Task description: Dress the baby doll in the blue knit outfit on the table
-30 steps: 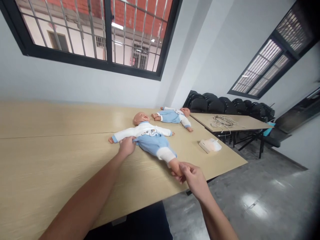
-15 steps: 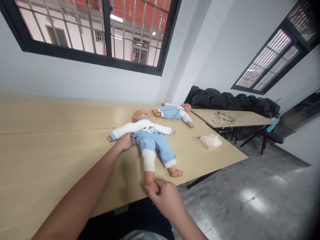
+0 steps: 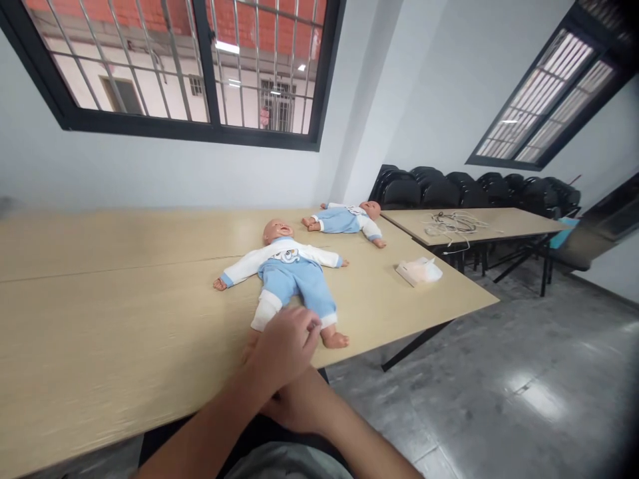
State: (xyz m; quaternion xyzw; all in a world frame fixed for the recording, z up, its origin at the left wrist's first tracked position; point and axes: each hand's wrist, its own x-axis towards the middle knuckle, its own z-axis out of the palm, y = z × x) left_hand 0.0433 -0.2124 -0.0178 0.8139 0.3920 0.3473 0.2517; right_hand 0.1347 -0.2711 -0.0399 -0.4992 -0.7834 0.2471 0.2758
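Head view: the left arm [image 3: 214, 422] reaches in from the lower left and slants upward, ending in the left grip [image 3: 289, 339], with the back of the hand uppermost and the fingers loosely curled toward the right. The right arm [image 3: 367, 432] comes from the lower right and leads to the right grip [image 3: 295, 400], which sits lower, below the left wrist and by the near edge of the bench [image 3: 124, 332]. The two cross in view; the left wrist covers part of the right hand. I cannot tell whether either grip has hold of anything, as the fingers are partly hidden and a little blurred.

The doll [image 3: 294, 274] lies on its back on the bench, just beyond the left grip. Its long axis runs away from the person, head farthest off, feet toward the grips, arms spread to both sides. One foot shows just left of the left wrist, and the other lies to the right of the left grip.

Farther beyond and right of the grips, a second doll [image 3: 344, 219] lies crosswise, head to the right. Nearer, right of the left grip, a small box [image 3: 412, 273] with pale wrapping rests on the bench.
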